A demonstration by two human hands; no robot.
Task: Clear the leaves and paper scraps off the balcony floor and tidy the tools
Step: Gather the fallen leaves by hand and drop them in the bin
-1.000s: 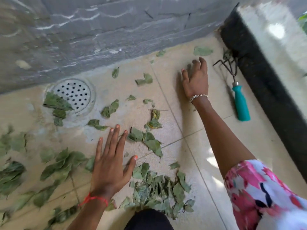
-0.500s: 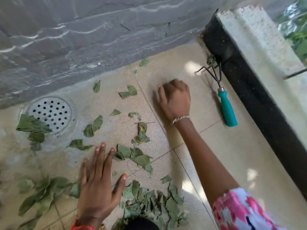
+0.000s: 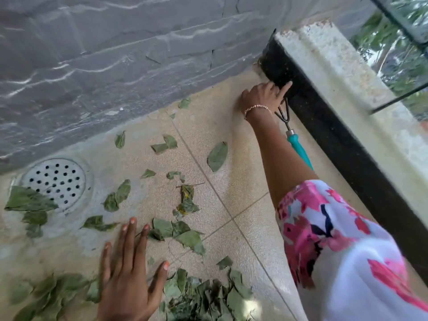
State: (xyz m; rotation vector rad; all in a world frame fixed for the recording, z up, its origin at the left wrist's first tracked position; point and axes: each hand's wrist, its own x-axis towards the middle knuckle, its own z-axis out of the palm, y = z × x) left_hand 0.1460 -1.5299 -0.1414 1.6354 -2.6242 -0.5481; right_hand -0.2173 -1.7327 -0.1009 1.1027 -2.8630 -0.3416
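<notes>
The left hand point(image 3: 129, 281) lies flat on the tiled floor point(image 3: 243, 198), palm down, fingers straight and spread, holding nothing. The right arm stretches across to the far corner, where the right hand point(image 3: 261, 97) shows its back to the camera, index finger straight and its tip at the black curb point(image 3: 328, 133), the other fingers bent. The palm is hidden, so whether it holds anything cannot be told. A bracelet point(image 3: 257, 108) circles that wrist, and a pink floral sleeve point(image 3: 335, 239) covers the upper arm. Green leaves point(image 3: 217, 156), some whole and some torn, lie scattered over the tiles between the round drain point(image 3: 54, 181) and the arm, with a thicker heap point(image 3: 203, 300) just beside the left hand. The hand rake point(image 3: 298, 149), teal-handled, lies along the curb, partly behind the forearm.
</notes>
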